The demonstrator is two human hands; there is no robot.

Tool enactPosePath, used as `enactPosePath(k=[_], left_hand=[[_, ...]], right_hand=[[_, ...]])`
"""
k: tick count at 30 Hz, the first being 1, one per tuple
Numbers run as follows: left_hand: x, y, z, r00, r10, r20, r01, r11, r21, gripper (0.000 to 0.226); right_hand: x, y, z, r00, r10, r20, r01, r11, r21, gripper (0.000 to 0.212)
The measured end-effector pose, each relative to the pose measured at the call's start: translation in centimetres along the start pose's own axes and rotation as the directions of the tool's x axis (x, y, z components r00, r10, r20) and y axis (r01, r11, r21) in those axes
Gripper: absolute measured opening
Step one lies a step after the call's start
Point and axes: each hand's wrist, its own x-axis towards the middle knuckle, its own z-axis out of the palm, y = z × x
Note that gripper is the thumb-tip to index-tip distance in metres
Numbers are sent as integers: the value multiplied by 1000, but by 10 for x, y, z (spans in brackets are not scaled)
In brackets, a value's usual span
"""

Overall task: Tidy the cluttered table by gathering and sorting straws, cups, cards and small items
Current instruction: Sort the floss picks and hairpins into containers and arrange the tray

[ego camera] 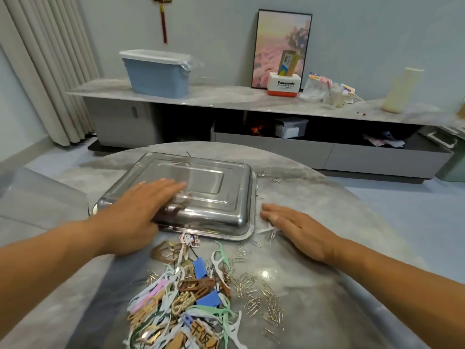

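A steel tray (216, 187) lies upside down in the middle of the round grey table (327, 285). My left hand (136, 212) rests flat on its near left part, fingers straight. My right hand (294, 227) lies flat on the tabletop just right of the tray's near corner, fingertips touching a white floss pick (268, 229). In front of the tray sits a heap of small items (186, 303): floss picks, blue binder clips, bookmarks and wooden tags. Several paper clips (261, 298) are scattered to its right.
Beyond the table runs a long low cabinet (226, 96) with a blue lidded bin (157, 73), a Panasonic box (284, 84), bagged cups and cards (327, 90) and a cream bottle (400, 90). A few paper clips (266, 175) lie right of the tray. A chair (32, 197) stands at left.
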Motion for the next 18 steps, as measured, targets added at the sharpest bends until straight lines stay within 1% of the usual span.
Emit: enactPosePath(k=[1, 2, 3, 4, 5, 6, 7, 8, 10, 11, 12, 13, 15, 18], left_hand=[[2, 0, 0, 983, -127, -130, 108, 983, -146, 92], [6, -1, -1, 933, -282, -225, 218, 937, -272, 80], [8, -4, -4, 864, -428, -264, 326, 877, -353, 65], [13, -6, -5, 794, -554, -248, 439, 806, -396, 51], [16, -8, -6, 725, -658, -201, 548, 729, -410, 42], [17, -9, -8, 664, -734, -143, 640, 657, -399, 41], [19, -9, -9, 610, -788, -85, 711, 591, -380, 45], [21, -7, -11, 565, -824, -42, 758, 539, -367, 49], [26, -2, -14, 495, -869, 12, 816, 460, -349, 54], [29, 0, -15, 473, -880, 32, 838, 439, -325, 56], [31, 3, -16, 459, -888, 44, 855, 427, -295, 57], [33, 2, -16, 446, -894, 47, 866, 418, -274, 58], [36, 4, -16, 445, -894, 48, 865, 416, -280, 55], [36, 0, -14, 467, -884, 33, 827, 424, -369, 54]], right_hand=[[-3, -9, 1, 1000, 3, 22, -6, 994, 110, 44], [-3, -18, 2, 999, 32, -2, -31, 969, 245, 41], [1, -26, 4, 993, 87, -82, -51, 931, 362, 38], [9, -31, 6, 966, 169, -198, -70, 901, 428, 36], [19, -37, 8, 920, 254, -298, -99, 888, 449, 35], [31, -44, 10, 880, 333, -339, -151, 872, 465, 35], [43, -49, 11, 845, 421, -331, -226, 841, 491, 35], [54, -54, 10, 806, 513, -293, -307, 787, 535, 34], [76, -65, 6, 723, 674, -155, -440, 621, 649, 26], [83, -69, 2, 690, 718, -90, -480, 547, 686, 20], [87, -72, -2, 674, 738, -44, -506, 504, 700, 17], [92, -74, -4, 674, 738, -20, -516, 490, 703, 18], [98, -70, -4, 668, 744, -18, -512, 477, 714, 19], [100, -63, -3, 621, 782, -57, -475, 434, 765, 22]])
